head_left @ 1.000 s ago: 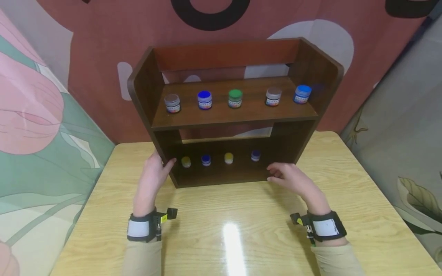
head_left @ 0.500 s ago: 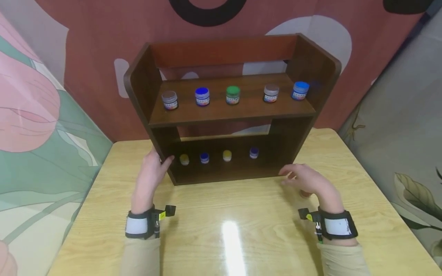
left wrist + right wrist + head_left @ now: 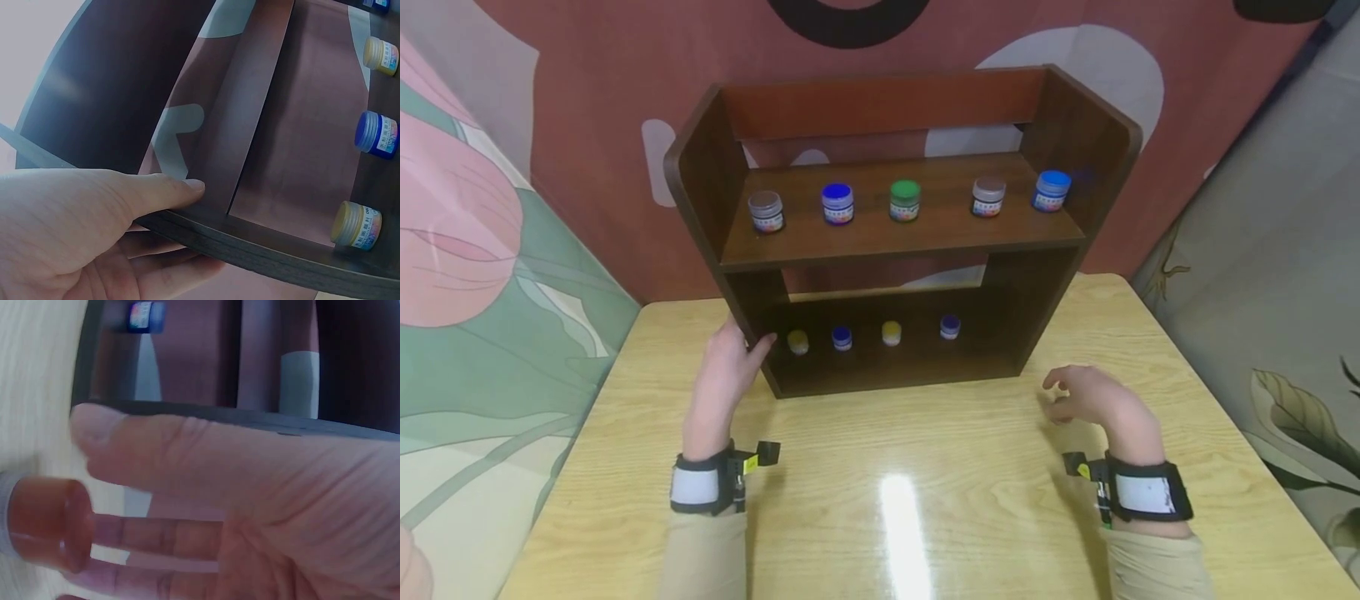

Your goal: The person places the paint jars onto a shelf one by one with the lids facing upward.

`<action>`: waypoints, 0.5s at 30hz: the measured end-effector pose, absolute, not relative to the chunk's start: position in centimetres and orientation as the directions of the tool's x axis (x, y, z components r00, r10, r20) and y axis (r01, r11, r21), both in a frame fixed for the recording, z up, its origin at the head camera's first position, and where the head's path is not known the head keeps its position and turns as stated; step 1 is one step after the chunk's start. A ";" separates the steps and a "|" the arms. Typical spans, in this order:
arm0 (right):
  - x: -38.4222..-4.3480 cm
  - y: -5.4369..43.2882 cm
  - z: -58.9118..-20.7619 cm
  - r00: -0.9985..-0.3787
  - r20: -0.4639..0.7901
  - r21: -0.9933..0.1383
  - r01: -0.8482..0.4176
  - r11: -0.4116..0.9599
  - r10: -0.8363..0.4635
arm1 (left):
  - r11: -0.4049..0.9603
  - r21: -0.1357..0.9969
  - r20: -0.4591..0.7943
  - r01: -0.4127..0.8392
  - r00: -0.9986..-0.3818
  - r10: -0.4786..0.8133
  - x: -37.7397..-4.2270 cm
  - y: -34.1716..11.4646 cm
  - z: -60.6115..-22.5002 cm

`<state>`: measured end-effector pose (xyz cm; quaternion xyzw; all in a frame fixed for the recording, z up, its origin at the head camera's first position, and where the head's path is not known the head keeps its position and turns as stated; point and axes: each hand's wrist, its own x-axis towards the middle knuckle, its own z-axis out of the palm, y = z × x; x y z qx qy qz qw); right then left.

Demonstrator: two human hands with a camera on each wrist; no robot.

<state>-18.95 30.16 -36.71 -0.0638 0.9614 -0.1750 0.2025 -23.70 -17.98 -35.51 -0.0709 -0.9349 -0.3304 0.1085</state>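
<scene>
My left hand (image 3: 727, 367) grips the left side panel (image 3: 187, 226) of a dark brown two-tier shelf (image 3: 895, 250), thumb on the inner face and fingers behind the outer face. Beyond the shelf's lower right corner, my right hand (image 3: 1097, 404) is low over the table, fingers slightly bent. A small jar with an orange-red top (image 3: 53, 522) stands by its fingers in the right wrist view. Those fingers reach past the jar's far side, while the thumb lies apart from it. This jar is hidden under the hand in the head view.
On the upper board are several small paint jars, among them a green one (image 3: 905, 200) and a light blue one (image 3: 1051, 192). Yellow (image 3: 891, 333) and dark blue (image 3: 950, 327) jars line the lower board. The wooden table (image 3: 827, 492) ends against a printed cloth backdrop (image 3: 595, 208).
My right hand has moved right, away from the shelf's lower front edge, to the orange-red-topped jar on the table. My left hand keeps its grip on the shelf's side panel.
</scene>
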 end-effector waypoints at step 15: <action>-19.7 30.1 -38.6 -0.918 -0.368 -0.326 -0.022 0.945 -0.148 | 0.770 0.607 0.246 0.199 -0.968 0.056 -23.8 -18.0 -35.5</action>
